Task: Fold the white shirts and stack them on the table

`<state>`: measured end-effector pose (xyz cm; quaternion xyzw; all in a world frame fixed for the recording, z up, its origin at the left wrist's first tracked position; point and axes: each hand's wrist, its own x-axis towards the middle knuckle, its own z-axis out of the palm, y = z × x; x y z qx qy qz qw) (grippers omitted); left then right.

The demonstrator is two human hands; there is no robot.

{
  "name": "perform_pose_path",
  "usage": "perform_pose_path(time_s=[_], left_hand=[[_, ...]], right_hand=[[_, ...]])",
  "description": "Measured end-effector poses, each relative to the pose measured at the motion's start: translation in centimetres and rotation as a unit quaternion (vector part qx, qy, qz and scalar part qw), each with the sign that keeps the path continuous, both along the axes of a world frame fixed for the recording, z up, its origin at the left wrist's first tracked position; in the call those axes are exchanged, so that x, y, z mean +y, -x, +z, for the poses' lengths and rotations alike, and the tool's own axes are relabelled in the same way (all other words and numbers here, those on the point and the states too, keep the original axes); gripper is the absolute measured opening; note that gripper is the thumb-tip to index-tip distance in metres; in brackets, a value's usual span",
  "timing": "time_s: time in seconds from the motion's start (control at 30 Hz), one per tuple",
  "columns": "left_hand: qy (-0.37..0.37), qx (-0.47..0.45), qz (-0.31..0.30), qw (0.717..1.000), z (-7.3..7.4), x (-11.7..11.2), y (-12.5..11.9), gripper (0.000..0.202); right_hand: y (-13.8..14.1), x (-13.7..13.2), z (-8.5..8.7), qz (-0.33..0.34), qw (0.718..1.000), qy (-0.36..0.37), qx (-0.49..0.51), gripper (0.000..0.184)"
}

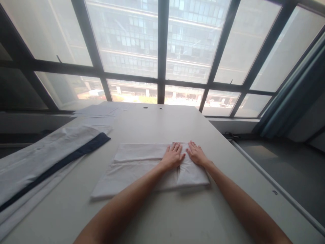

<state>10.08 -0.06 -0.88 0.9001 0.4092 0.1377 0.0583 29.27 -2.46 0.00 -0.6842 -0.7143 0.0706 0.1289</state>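
Observation:
A white cloth garment (142,173), folded into a long flat rectangle, lies on the white table (152,123). Its exact kind I cannot make out. My left hand (174,156) rests flat on the far part of the cloth, right of its middle, fingers spread. Just to the right, my right hand (196,154) lies palm down on the folded end, fingers stretched out. Small creases run across the fabric below the hands. A gap between the folded layers shows beneath the left hand.
On the left lie a pale grey cloth (50,147) and a dark navy strip of cloth (81,152). White paper sheets (96,110) are at the table's far left. Large windows (127,40) rise behind, with a blue-grey curtain (291,84) at right.

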Motion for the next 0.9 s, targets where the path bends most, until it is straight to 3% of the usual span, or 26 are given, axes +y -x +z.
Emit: perform_pose_path(time_s=[0.13, 0.27, 0.4, 0.6, 0.9], left_hand=[[0.004, -0.003, -0.001, 1.000, -0.1, 0.1, -0.1, 0.061], [0.006, -0.001, 0.003, 1.000, 0.2, -0.1, -0.2, 0.060], [0.003, 0.003, 0.004, 1.000, 0.4, -0.3, -0.1, 0.058], [-0.003, 0.006, 0.001, 1.000, 0.3, -0.4, -0.1, 0.054], [0.001, -0.003, 0.025, 1.000, 0.5, 0.0, 0.1, 0.061]], right_hand=[[-0.3, 0.4, -1.1, -0.006, 1.000, 0.005, -0.013, 0.061], [-0.3, 0.0, -0.4, -0.011, 1.000, -0.015, 0.014, 0.059], [1.3, -1.9, 0.8, -0.025, 0.997, -0.057, 0.038, 0.058], [4.3, -5.8, -0.3, 0.020, 0.998, -0.053, 0.018, 0.058], [4.8, -6.7, 0.6, 0.008, 0.998, -0.058, 0.016, 0.059]])
